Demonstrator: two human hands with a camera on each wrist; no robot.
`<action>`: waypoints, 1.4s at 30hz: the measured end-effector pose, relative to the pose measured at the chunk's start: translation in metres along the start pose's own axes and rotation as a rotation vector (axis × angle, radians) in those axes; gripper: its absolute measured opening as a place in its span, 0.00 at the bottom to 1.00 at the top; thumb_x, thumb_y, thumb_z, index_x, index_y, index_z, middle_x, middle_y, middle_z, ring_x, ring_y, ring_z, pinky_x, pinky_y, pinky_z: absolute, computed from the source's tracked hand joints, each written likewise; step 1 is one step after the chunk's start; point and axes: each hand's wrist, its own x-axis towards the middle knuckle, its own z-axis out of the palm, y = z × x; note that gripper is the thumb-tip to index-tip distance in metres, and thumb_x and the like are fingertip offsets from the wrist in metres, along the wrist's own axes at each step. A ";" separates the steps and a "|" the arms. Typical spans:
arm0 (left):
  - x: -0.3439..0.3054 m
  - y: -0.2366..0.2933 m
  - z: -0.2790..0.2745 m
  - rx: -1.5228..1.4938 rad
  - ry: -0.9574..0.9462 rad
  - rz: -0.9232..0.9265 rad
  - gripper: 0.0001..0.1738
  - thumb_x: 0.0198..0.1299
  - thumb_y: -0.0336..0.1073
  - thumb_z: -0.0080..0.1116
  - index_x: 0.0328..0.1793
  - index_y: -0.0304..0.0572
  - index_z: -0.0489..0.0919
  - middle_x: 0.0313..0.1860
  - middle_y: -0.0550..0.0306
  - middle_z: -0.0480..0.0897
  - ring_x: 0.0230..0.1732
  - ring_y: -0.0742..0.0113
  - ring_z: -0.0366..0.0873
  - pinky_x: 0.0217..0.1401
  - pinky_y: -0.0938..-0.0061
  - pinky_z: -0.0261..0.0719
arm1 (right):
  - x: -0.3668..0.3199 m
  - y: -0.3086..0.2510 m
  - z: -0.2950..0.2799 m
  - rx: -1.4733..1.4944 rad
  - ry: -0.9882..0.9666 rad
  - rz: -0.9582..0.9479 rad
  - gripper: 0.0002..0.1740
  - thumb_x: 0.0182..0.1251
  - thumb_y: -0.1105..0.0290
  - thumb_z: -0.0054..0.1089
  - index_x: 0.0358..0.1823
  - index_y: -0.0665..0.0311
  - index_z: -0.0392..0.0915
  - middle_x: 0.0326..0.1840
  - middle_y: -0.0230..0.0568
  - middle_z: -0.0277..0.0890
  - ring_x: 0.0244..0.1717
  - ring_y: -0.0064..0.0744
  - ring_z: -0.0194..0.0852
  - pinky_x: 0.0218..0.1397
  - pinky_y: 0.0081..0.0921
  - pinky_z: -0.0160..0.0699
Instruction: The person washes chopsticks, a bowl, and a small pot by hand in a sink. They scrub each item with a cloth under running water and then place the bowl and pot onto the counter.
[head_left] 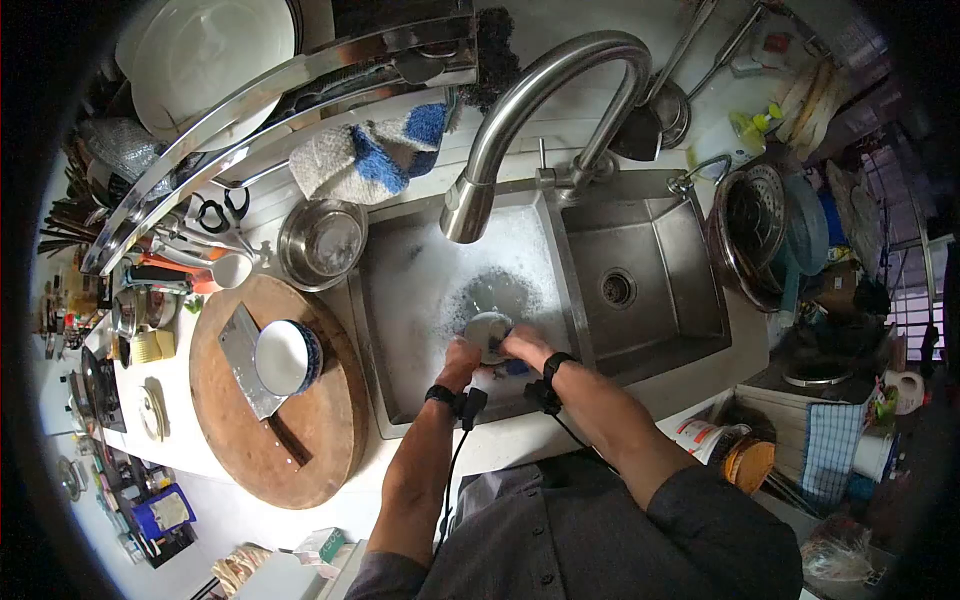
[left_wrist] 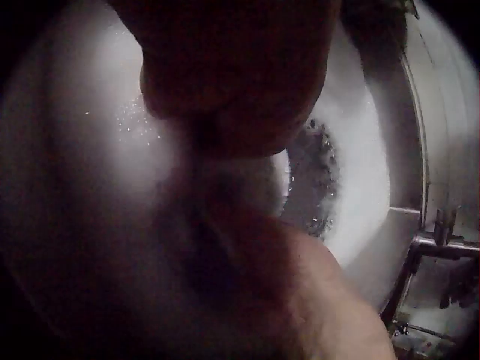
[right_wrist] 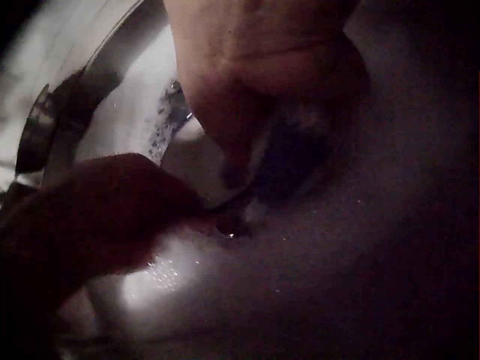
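Low over the left sink basin [head_left: 405, 395], full of sudsy water, both hands are at a small white bowl [head_left: 487, 330]. My left hand [head_left: 462, 358] grips the bowl at its left rim. On the opposite side, my right hand [head_left: 527, 346] holds a dark blue cloth [right_wrist: 292, 154] against it. Some of that cloth also shows under the right fingers in the head view. Both wrist views are dark and blurred, and the suds and hands hide part of the bowl.
A steel faucet [head_left: 550, 80] arches over the basin, beside a second basin [head_left: 650, 270] with a drain. To the left, a round cutting board [head_left: 225, 420] bears a cleaver [head_left: 250, 365] and a blue-patterned bowl [head_left: 285, 357]. A steel pot [head_left: 320, 245] stands by the sink.
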 end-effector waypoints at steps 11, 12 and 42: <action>-0.032 0.039 -0.069 -0.331 0.253 -0.128 0.19 0.62 0.41 0.54 0.54 0.37 0.79 0.49 0.37 0.85 0.53 0.43 0.83 0.56 0.54 0.80 | 0.005 -0.033 -0.014 -0.423 0.622 -0.933 0.11 0.67 0.69 0.48 0.43 0.64 0.78 0.34 0.52 0.84 0.39 0.59 0.84 0.40 0.54 0.80; -0.048 0.053 -0.090 -0.396 0.328 -0.180 0.18 0.62 0.40 0.53 0.53 0.38 0.79 0.49 0.37 0.85 0.52 0.42 0.83 0.55 0.53 0.81 | -0.005 -0.038 -0.022 -0.435 0.570 -0.866 0.10 0.67 0.71 0.48 0.42 0.64 0.78 0.36 0.53 0.83 0.42 0.57 0.84 0.43 0.53 0.80; -0.038 0.017 -0.055 -1.791 0.401 -0.437 0.19 0.58 0.21 0.48 0.56 0.28 0.75 0.48 0.41 0.82 0.40 0.48 0.86 0.28 0.55 0.89 | 0.030 0.004 -0.008 0.864 0.036 -0.053 0.22 0.68 0.53 0.57 0.45 0.68 0.80 0.39 0.36 0.77 0.40 0.29 0.67 0.43 0.32 0.71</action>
